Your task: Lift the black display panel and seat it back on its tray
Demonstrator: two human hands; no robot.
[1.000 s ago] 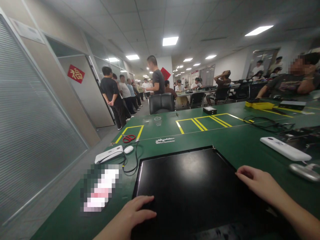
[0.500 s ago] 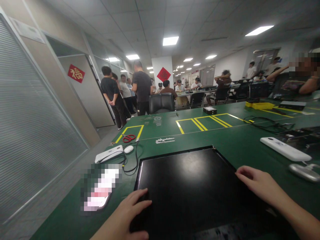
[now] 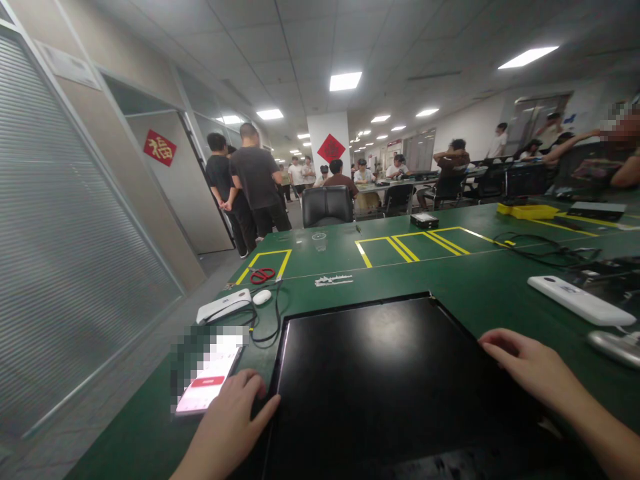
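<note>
Currently the large flat glossy black rectangular panel (image 3: 395, 373) lies face-up on the green matted table (image 3: 470, 280), directly in front of the person, its near end running out of the bottom of the view. The left hand (image 3: 225, 427) rests palm-down at the panel's left edge, its grip spread and closed around nothing; the thumb reaches onto the panel's edge, while the fingertips lie at the near corner of a lit smartphone with a red and white screen (image 3: 210, 383), though I cannot tell whether they touch it. The right hand (image 3: 530, 370) lies flat on the panel's right edge, its grip likewise loose and spread, pinching nothing. Just beyond the phone sit a flat white plastic device (image 3: 223, 305) and a small white oval unit (image 3: 262, 297), with a thin black cable (image 3: 273, 320) looping from them to the panel's far left corner. A long white plastic bar (image 3: 580, 299) lies near the right hand. As I judge it, the risk lies on the left: with neither hand gripping the panel, any sideways shove could slide it into the phone or snag the cable and drag the white pieces, and the phone lies near the table's left edge, where a nudge could send it off.
</note>
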